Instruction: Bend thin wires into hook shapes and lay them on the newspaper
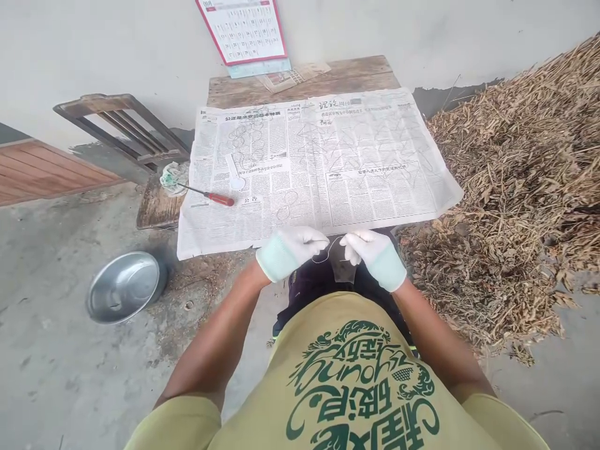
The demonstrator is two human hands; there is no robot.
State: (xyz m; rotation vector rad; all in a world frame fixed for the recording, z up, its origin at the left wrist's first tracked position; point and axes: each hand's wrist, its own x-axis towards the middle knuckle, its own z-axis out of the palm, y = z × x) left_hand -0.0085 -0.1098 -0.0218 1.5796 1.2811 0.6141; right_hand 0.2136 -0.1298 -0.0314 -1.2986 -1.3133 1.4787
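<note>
A thin, curved wire (332, 247) runs between my two gloved hands, just past the near edge of the newspaper (262, 225). My left hand (293, 250), in a white glove with a pale green cuff, pinches one end. The other end is pinched by my right hand (372, 253), gloved alike. On the newspaper lie several thin wire loops (248, 140) at left and bent, angular wire shapes (365, 140) at right. One small loop (287, 205) sits nearer to me. A red-handled screwdriver (220, 199) and a white plastic spoon-like piece (235, 174) rest at the left.
The newspaper covers a wooden table (356, 74) against the wall, below a calendar (244, 31). At left stand a wooden chair (126, 122) with a crumpled bag (173, 178) on it and a metal basin (126, 287). Dry stalks (515, 181) are heaped at right.
</note>
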